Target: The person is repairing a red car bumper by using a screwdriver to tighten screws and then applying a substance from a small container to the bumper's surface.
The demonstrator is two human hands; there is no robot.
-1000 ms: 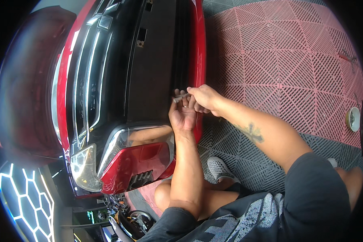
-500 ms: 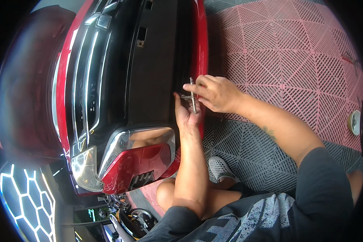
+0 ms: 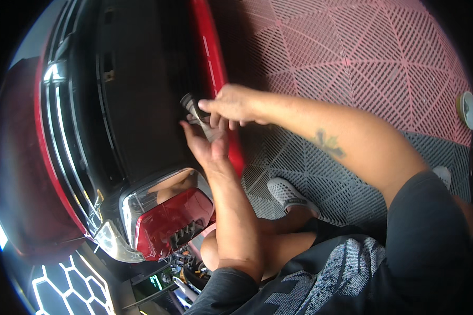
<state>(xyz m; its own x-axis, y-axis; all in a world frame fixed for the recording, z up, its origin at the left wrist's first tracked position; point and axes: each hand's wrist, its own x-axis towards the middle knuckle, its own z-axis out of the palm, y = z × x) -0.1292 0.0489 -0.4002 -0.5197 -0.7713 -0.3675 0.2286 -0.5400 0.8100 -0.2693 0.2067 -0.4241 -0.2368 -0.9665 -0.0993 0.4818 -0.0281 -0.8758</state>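
We seem to be mid-handling a blurred metal tool (image 3: 198,117), left of the car's red edge (image 3: 214,60); next calls for a sure grip. Our left hand (image 3: 209,147) is palm-up at its near end, our right hand (image 3: 231,105) to its right; whether either grasps it, we cannot tell. We can read no writing.

The head view looks down from the wearer's head, through the left of two side-by-side fisheye lenses, over the shirt (image 3: 331,270) toward the front of the car (image 3: 134,100). Close in, it cuts the car off at the upper edge and shows it sideways, with the floor (image 3: 373,73) to the car's right and the left hand (image 3: 213,147) and right hand (image 3: 235,104) seen against its lower part.
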